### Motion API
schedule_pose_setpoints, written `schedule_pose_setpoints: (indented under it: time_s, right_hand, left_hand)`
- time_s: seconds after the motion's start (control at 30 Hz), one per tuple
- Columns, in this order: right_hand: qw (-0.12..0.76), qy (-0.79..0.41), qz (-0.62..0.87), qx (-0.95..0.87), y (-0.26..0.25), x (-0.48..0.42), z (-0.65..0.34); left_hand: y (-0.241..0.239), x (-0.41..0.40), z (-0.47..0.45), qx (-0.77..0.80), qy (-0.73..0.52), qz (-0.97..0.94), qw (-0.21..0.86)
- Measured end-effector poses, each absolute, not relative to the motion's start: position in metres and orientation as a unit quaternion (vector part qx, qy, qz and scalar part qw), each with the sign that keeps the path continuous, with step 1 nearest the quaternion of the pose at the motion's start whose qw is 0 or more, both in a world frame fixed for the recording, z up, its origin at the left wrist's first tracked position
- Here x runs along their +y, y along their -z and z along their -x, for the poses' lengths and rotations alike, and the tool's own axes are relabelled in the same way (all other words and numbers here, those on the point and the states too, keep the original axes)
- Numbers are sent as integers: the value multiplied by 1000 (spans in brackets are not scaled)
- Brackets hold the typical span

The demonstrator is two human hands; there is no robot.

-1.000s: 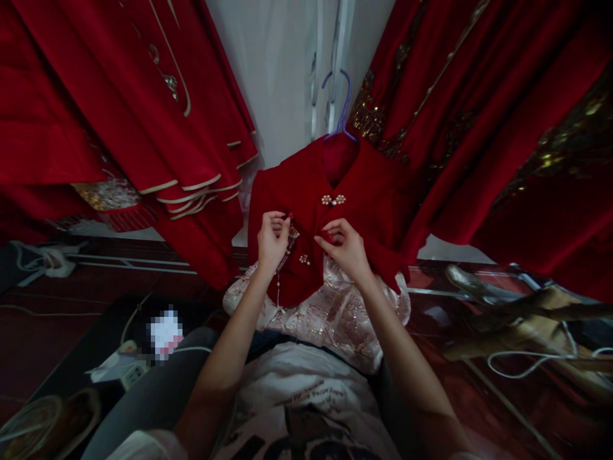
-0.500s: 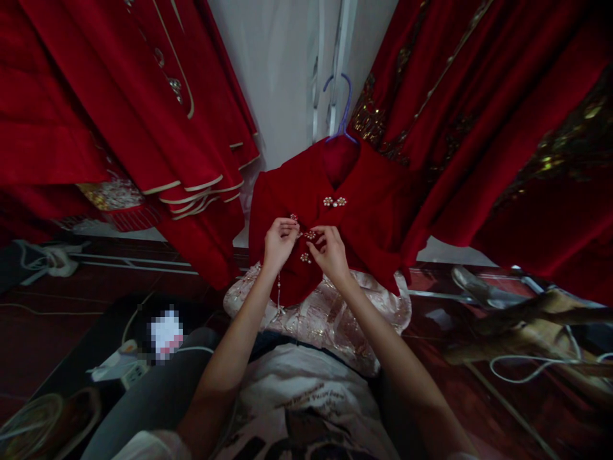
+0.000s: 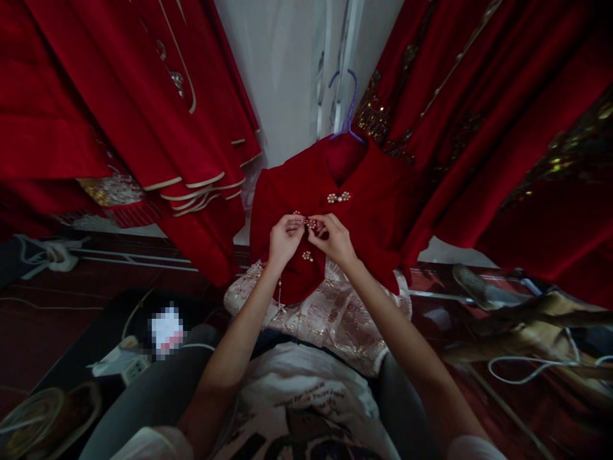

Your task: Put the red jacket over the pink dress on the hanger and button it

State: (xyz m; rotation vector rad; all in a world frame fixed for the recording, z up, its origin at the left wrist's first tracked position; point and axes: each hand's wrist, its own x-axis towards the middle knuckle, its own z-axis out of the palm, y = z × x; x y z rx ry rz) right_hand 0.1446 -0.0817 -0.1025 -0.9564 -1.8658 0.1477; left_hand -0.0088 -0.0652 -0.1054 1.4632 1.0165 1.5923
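A small red velvet jacket [image 3: 368,198] hangs on a blue hanger [image 3: 348,102] straight ahead of me. It has pearl flower clasps down the front: the top clasp [image 3: 338,197] is joined, and a lower one [image 3: 307,256] shows below my hands. My left hand [image 3: 283,239] and my right hand [image 3: 332,238] meet at the middle clasp [image 3: 310,223], fingers pinched on its two halves and the jacket's front edges. A thin tassel [image 3: 280,295] hangs below my left hand. A pale sequinned skirt [image 3: 330,319] spreads under the jacket.
Long red garments [image 3: 158,115] with gold trim hang at the left, and more red embroidered cloth [image 3: 502,128] at the right. A white wall [image 3: 282,70] stands behind. On the dark floor lie a power strip [image 3: 129,367], cables [image 3: 536,374] and a pale shoe [image 3: 472,281].
My hands came together from apart, bringing the jacket's two front edges to the middle clasp. They also rose a little toward the top clasp.
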Motion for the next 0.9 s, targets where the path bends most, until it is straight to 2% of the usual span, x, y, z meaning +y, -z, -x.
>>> schedule_pose_setpoints:
  time_s: [0.37,0.73,0.9]
  right_hand:
    - [499,-82,390,-770,97,-79,-137]
    - [534,-84,419,-730,93,-81,-130]
    - [494,-182,436,-730,84,-92,-145]
  left_hand:
    - [106,-63,12,398,-614,-567,378]
    - [95,-65,24,408,-575,-645,295]
    - [105,-78,26,422,-564,-656,270]
